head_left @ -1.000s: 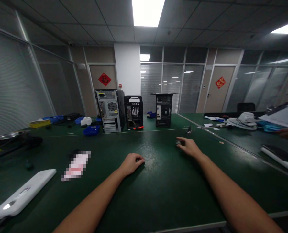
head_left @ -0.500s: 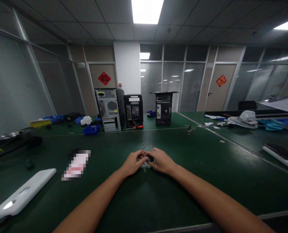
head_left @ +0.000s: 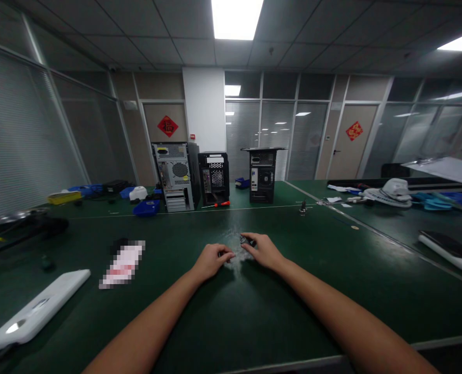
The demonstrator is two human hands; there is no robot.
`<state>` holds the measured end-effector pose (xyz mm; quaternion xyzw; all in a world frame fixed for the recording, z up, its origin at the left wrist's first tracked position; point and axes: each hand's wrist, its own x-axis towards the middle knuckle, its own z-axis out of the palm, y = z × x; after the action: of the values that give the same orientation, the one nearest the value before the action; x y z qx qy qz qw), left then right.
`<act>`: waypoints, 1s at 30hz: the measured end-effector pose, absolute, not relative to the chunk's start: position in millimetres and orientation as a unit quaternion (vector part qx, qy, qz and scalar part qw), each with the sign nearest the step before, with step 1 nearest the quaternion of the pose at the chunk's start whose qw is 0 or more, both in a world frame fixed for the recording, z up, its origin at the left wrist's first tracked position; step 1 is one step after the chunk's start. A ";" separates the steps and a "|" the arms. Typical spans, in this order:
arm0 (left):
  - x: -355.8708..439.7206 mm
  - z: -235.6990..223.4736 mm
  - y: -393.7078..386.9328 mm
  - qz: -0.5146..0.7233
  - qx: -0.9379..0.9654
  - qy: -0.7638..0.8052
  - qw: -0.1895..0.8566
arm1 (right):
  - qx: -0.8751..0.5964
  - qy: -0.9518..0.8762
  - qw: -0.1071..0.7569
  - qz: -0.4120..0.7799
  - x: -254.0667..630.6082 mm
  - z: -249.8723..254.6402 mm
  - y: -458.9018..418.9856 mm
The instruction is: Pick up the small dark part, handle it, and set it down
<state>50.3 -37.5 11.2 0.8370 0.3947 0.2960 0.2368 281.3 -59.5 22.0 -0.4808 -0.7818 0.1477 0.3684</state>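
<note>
Low over the middle of the green tabletop [head_left: 231,317], my two hands are a little apart. My right hand [head_left: 264,250] pinches a small dark grey piece [head_left: 243,240] between thumb and fingers; it is too small to name. My left hand [head_left: 211,261] has its fingers curled and its thumb brought against them. Whatever is between those fingertips, if anything, cannot be made out. A bright patch of ceiling light shines on the surface between the hands.
Three computer cases [head_left: 176,176] stand at the back, with a red-handled screwdriver [head_left: 222,203] and a blue bin [head_left: 146,208] near them. A small dark metallic object [head_left: 302,208] stands right of centre. White devices lie left [head_left: 40,309] and right [head_left: 451,252]. A white cap [head_left: 392,192] sits farther right.
My hands have come apart from touching at the fingertips. The right hand has moved slightly right and away with the small dark piece; the left has shifted slightly left.
</note>
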 end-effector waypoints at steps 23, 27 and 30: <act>52.4 8.6 -39.3 0.296 0.843 0.392 0.218 | -0.404 -0.815 0.331 0.251 266.1 18.9 -67.3; 50.2 7.5 -36.4 0.294 0.843 0.394 0.217 | -0.434 -0.806 0.343 0.209 283.5 20.2 -56.1; 46.3 7.2 -33.6 0.294 0.840 0.400 0.222 | -0.495 -0.777 0.351 0.170 315.9 21.1 -40.6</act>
<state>46.3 -33.6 7.2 0.8395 0.3996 0.2936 0.2221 315.9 -40.6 21.1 -0.4945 -0.7768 0.1702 0.3508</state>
